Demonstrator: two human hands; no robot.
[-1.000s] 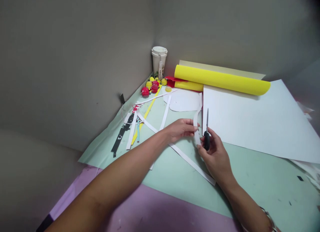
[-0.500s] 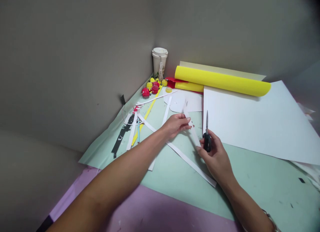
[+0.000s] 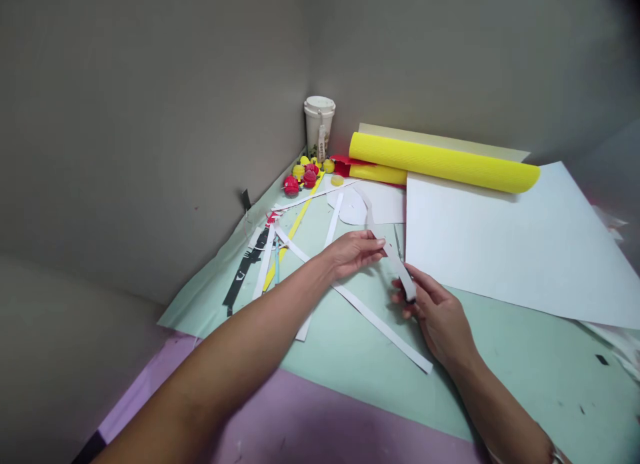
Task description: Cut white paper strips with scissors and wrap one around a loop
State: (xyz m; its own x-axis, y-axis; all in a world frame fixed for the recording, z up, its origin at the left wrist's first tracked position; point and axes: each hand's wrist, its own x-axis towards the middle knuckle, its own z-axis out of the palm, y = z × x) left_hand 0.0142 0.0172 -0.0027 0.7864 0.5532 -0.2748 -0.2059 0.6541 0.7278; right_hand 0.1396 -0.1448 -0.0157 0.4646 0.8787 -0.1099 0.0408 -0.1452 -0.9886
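Observation:
My left hand (image 3: 357,254) pinches a narrow white paper strip (image 3: 395,259) between thumb and fingers, above the table. The strip's far end curls up and away, while its near end hangs in front of the scissors. My right hand (image 3: 443,311) is closed around the scissors (image 3: 399,242); their blades point away from me, and the paper hides most of the dark handles. Whether the right fingers also touch the strip's near end, I cannot tell. Beneath my hands, another long white strip (image 3: 383,327) lies slanting across the green table cover (image 3: 360,377).
Yellow rolled paper (image 3: 445,163) lies at the back over a large white sheet (image 3: 505,244). A lidded cup (image 3: 319,124) stands in the corner behind small red and yellow balls (image 3: 300,174). Black strips (image 3: 245,271) and a yellow strip (image 3: 300,217) lie left. Grey walls close in the left and back.
The strip's near end has come away from my right thumb and now covers the scissor handles. The scissors have tilted and dropped lower, their blades now leaning left. My left hand barely moved.

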